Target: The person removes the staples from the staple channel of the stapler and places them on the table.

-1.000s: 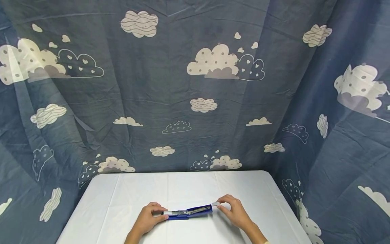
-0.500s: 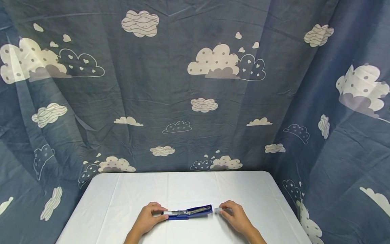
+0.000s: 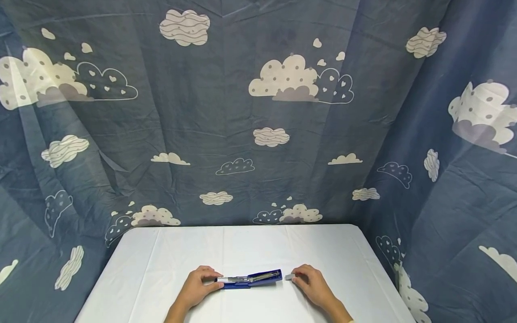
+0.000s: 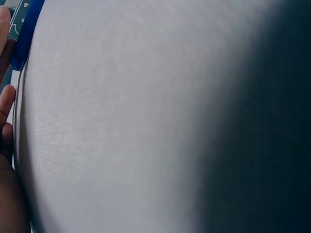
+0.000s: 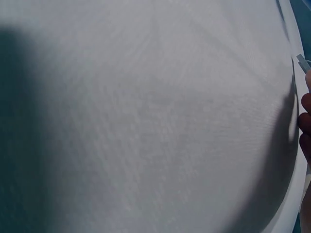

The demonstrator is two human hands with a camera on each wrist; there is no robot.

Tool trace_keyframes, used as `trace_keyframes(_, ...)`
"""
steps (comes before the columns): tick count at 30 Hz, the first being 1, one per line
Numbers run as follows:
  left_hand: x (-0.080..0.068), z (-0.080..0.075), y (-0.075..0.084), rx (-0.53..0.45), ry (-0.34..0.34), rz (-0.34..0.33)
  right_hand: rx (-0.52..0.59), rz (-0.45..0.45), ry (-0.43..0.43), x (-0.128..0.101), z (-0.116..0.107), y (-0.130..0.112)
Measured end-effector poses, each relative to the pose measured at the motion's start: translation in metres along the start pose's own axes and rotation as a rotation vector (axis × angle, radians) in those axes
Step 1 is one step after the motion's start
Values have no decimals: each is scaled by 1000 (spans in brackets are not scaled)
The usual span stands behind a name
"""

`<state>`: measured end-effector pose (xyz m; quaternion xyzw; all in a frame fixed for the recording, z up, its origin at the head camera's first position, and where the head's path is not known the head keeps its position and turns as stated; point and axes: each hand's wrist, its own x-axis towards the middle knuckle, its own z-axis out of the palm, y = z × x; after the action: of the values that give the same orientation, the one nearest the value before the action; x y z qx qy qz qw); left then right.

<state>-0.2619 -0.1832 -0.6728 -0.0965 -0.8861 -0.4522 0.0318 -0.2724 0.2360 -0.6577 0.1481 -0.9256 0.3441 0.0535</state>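
A blue stapler point(image 3: 264, 278) lies folded open, with its metal inner parts showing and its right half tilted upward. My left hand point(image 3: 195, 288) grips its left end between thumb and fingers. Just off the stapler's right end, a short grey strip of staples point(image 3: 289, 277) is pinched in my right hand point(image 3: 316, 287). A narrow gap separates strip and stapler. At the upper left of the left wrist view, the blue end of the stapler point(image 4: 26, 34) shows beside the fingers. The strip's tip point(image 5: 302, 61) pokes out past the fingertips at the right edge of the right wrist view.
A white-covered table point(image 3: 169, 251) carries the stapler. Behind it and along both sides hangs a dark blue curtain point(image 3: 210, 121) printed with clouds.
My right hand has drawn the strip of staples slightly away to the right and tilted it, widening the gap from the stapler. My left hand keeps its hold on the stapler.
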Motion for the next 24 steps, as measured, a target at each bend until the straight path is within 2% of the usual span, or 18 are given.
trace_keyframes(13,0,-1,2,2,-6,4,-58,-37,0,2,0,3)
trace_keyframes(24,0,-1,1,6,-4,7,-264,-2,-38,4,0,4)
